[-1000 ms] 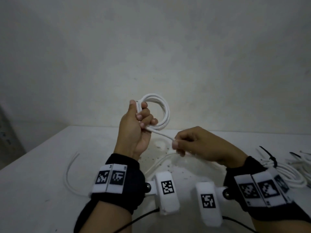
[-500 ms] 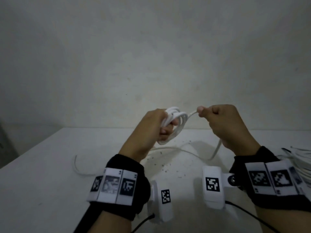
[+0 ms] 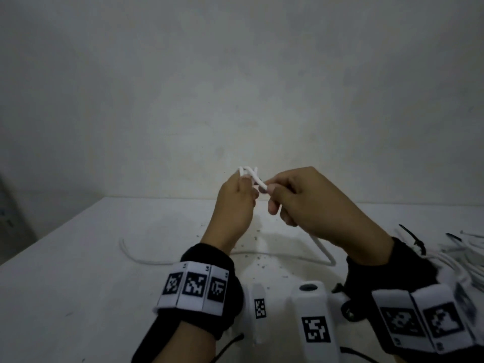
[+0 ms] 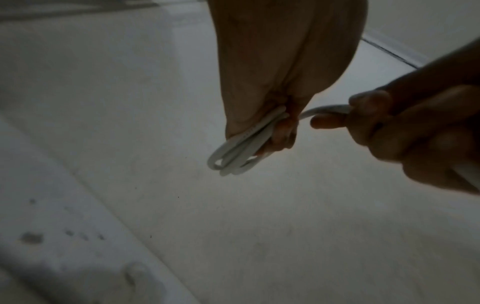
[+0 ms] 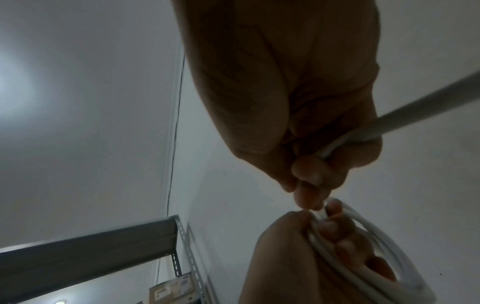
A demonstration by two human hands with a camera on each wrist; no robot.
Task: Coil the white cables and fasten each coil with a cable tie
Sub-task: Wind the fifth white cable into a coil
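A white cable is partly wound into a small coil [image 3: 247, 172] [image 4: 239, 156] [image 5: 369, 246], held up above the white table [image 3: 78, 258]. My left hand [image 3: 235, 203] [image 4: 275, 123] grips that coil, fingers curled round its loops. Just to its right, my right hand [image 3: 301, 203] [image 5: 311, 179] pinches the free strand [image 3: 260, 183] [image 4: 324, 109] [image 5: 415, 115] where it meets the coil. From under the right hand the loose tail [image 3: 322, 250] drops to the table and trails left to its end [image 3: 125, 247].
At the table's right edge lie white cable coils [image 3: 461, 255] with a black cable tie [image 3: 413, 238]. Small dark specks [image 3: 251, 239] dot the tabletop under the hands. A metal shelf with a box [image 5: 182, 288] stands to the side. A plain wall rises behind the table.
The right hand has swung in from the right and brought the strand to the coil. The left hand has turned, so the coil now shows edge-on. The loose tail has shifted on the table.
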